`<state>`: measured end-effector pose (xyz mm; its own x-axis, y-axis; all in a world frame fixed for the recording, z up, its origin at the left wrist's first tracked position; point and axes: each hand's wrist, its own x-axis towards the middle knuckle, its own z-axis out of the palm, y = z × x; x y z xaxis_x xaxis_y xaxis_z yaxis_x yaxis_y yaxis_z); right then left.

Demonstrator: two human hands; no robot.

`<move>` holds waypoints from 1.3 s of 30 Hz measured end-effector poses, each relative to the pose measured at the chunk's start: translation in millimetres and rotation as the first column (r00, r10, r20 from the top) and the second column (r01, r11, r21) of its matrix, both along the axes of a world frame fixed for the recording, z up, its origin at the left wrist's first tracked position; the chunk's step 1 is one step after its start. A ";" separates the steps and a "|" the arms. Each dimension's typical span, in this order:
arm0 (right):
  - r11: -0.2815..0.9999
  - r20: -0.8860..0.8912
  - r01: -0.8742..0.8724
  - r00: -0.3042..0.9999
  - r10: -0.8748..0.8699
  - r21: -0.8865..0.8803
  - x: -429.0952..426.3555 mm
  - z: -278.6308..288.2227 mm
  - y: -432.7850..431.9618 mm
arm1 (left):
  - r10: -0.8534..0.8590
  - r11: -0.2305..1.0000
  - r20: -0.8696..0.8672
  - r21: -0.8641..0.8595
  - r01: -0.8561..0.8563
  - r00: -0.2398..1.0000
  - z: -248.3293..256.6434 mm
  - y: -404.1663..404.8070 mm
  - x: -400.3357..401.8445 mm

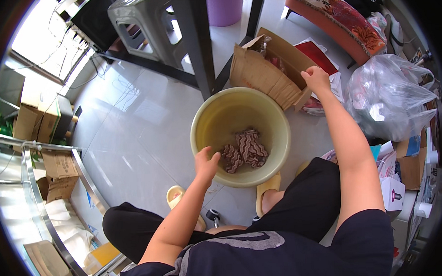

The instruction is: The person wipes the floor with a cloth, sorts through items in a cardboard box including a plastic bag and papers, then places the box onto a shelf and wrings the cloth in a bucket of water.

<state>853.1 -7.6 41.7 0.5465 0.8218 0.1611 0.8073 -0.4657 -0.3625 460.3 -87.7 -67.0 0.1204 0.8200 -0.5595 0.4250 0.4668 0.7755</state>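
Note:
A pale yellow-green plastic bucket (285, 135) stands on the floor between the person's feet. Shallow water appears to cover its bottom, where a brown cloth with wavy stripes (251, 146) lies in two bunched parts. My left hand (206, 164) is at the bucket's near left rim, thumb and fingers apart, with nothing in it. Up and to the right, my right hand (317, 80) is over the edge of an open cardboard box (266, 76). Its fingers are curled together; whether they pinch anything or touch the box flap is not clear.
Behind the bucket stands a black table leg (199, 44), with a grey plastic stool (148, 31) beyond it. A full clear plastic bag (384, 95) sits at right. A metal-framed rack (50, 206) is at left. Yellow slippers (268, 194) are by the bucket.

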 end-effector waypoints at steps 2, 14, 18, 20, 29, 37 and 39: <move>0.973 0.019 0.175 0.985 -0.174 -0.153 58.8 -30.6 -1.6 | 0.039 0.996 -0.092 0.080 -0.031 0.995 -6.1 0.5 0.5; 0.892 -0.931 0.268 -0.157 -0.331 -0.363 29.0 -137.2 -4.5 | 0.158 0.982 -0.106 0.122 -0.145 0.982 -23.9 21.8 -8.1; 0.902 -0.948 0.291 -0.097 -0.304 -0.319 31.8 -127.4 -3.7 | 0.103 0.990 -0.033 0.095 -0.100 0.994 -11.2 34.7 11.2; 0.915 -0.966 0.310 -0.079 -0.248 -0.260 35.0 -123.1 -7.6 | 0.093 0.993 -0.006 0.073 -0.092 0.996 -1.3 40.5 23.4; 0.933 -0.995 0.360 0.084 -0.056 -0.022 26.4 -26.2 -46.5 | 0.131 0.991 0.132 -0.045 -0.126 0.983 31.1 55.8 35.9; 0.931 -0.878 0.304 0.478 0.036 0.204 21.0 61.6 -132.9 | 0.107 0.992 0.308 -0.090 -0.083 0.945 79.3 50.8 27.5; 0.966 -0.804 0.185 0.593 0.036 0.180 18.5 85.2 -154.9 | 0.092 0.993 0.395 -0.108 -0.053 0.914 100.3 47.8 19.9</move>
